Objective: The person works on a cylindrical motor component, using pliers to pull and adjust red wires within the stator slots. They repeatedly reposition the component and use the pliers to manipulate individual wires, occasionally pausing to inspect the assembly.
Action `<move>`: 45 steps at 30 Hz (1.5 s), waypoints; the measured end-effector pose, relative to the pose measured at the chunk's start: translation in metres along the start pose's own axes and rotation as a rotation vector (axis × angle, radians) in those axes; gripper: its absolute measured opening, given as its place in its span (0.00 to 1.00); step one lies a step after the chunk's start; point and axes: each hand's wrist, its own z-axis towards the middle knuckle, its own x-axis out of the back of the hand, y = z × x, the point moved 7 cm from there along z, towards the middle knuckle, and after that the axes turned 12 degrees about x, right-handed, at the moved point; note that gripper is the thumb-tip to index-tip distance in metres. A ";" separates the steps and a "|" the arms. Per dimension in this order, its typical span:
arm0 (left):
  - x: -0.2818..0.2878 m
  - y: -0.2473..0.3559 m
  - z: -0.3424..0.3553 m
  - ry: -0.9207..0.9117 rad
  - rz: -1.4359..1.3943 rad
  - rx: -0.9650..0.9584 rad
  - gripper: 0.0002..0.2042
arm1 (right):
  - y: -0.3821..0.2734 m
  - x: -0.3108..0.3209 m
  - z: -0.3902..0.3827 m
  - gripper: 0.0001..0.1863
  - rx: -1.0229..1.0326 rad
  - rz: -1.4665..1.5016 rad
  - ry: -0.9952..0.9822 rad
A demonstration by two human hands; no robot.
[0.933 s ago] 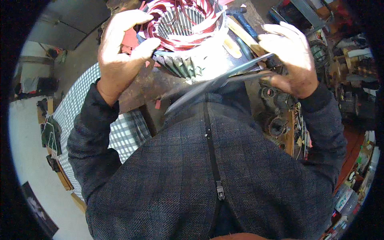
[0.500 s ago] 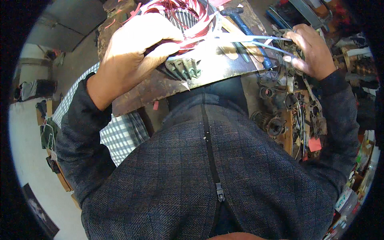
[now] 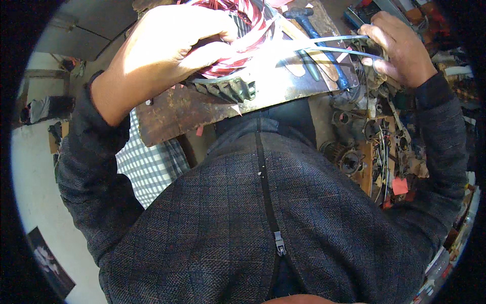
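A motor stator with a finned metal body (image 3: pixel 225 90) lies on the worktable, with bundles of red copper windings (image 3: pixel 253 41) around its slotted core. My left hand (image 3: pixel 157 48) is bent over the windings at its left side, thumb and forefinger closed in against them; what the fingertips grip is hidden. Off to the right, my right hand (image 3: pixel 402 50) pinches a pale bluish cord (image 3: pixel 344 49). Two strands of it run taut and nearly parallel from the windings to those fingers. Bright glare hides where the strands meet the coil.
A blue-handled hammer (image 3: pixel 324 53) and a few wooden-handled tools lie on the worn worktable (image 3: pixel 172 119), right of the stator. Dirty metal machine parts (image 3: pixel 349 159) are heaped at the right. A checked cloth (image 3: pixel 152 159) hangs below the table's left corner.
My right hand has shifted slightly right and up with the cord strands still in its fingers. My left hand has moved a little leftward, and more of the finned body shows beneath it.
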 end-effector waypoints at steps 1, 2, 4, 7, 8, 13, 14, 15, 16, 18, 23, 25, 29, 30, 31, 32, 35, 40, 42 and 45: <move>0.001 0.001 0.002 -0.033 0.061 -0.001 0.10 | 0.000 0.004 0.004 0.33 0.014 0.003 0.000; 0.000 0.002 0.005 -0.066 0.122 -0.001 0.09 | 0.000 0.008 0.010 0.32 0.032 -0.017 0.007; -0.001 0.000 0.012 -0.095 -0.029 0.046 0.07 | -0.004 0.017 0.021 0.31 0.068 -0.057 0.019; -0.007 -0.008 0.018 -0.114 -0.145 0.061 0.07 | -0.010 0.030 0.035 0.19 0.225 -0.010 -0.065; -0.010 -0.010 0.018 -0.116 -0.167 0.056 0.07 | -0.010 0.029 0.038 0.21 0.172 0.003 -0.098; -0.015 -0.016 0.015 -0.074 -0.225 0.034 0.07 | -0.013 0.030 0.048 0.24 0.164 -0.029 -0.129; -0.014 -0.015 0.014 -0.064 -0.232 0.037 0.07 | -0.012 0.029 0.048 0.24 0.158 -0.031 -0.144; -0.012 -0.016 0.013 -0.062 -0.282 0.081 0.07 | -0.011 0.028 0.047 0.24 0.152 -0.033 -0.160; -0.010 -0.016 0.010 -0.060 -0.332 0.124 0.07 | -0.009 0.028 0.046 0.24 0.144 -0.035 -0.176; -0.005 -0.019 0.003 -0.082 -0.410 0.215 0.07 | -0.007 0.027 0.044 0.23 0.162 -0.068 -0.175; 0.000 -0.014 -0.008 -0.158 -0.476 0.128 0.06 | -0.002 0.017 0.040 0.20 0.216 -0.015 -0.148; -0.004 -0.012 -0.008 -0.201 -0.469 0.071 0.06 | 0.000 0.014 0.039 0.19 0.215 -0.082 -0.138; -0.008 -0.016 -0.005 -0.286 -0.489 0.090 0.06 | -0.005 0.020 0.039 0.19 0.249 -0.066 -0.113; -0.007 -0.016 -0.004 -0.287 -0.490 0.080 0.06 | -0.007 0.022 0.040 0.19 0.251 -0.051 -0.112; -0.006 -0.016 -0.003 -0.289 -0.492 0.071 0.07 | -0.009 0.023 0.040 0.18 0.252 -0.036 -0.112; -0.005 -0.015 -0.003 -0.285 -0.457 0.044 0.07 | -0.010 0.023 0.041 0.19 0.235 -0.030 -0.116; -0.005 -0.013 -0.003 -0.271 -0.370 -0.008 0.08 | -0.013 0.016 0.042 0.20 0.197 -0.042 -0.141; -0.006 -0.012 -0.005 -0.247 -0.356 -0.031 0.08 | -0.015 0.019 0.041 0.29 0.174 -0.116 -0.012; -0.006 -0.012 -0.005 -0.241 -0.355 -0.030 0.08 | -0.019 0.018 0.041 0.21 0.246 -0.121 -0.038; -0.005 -0.012 -0.006 -0.215 -0.333 -0.035 0.08 | -0.022 0.021 0.045 0.24 0.213 -0.125 0.013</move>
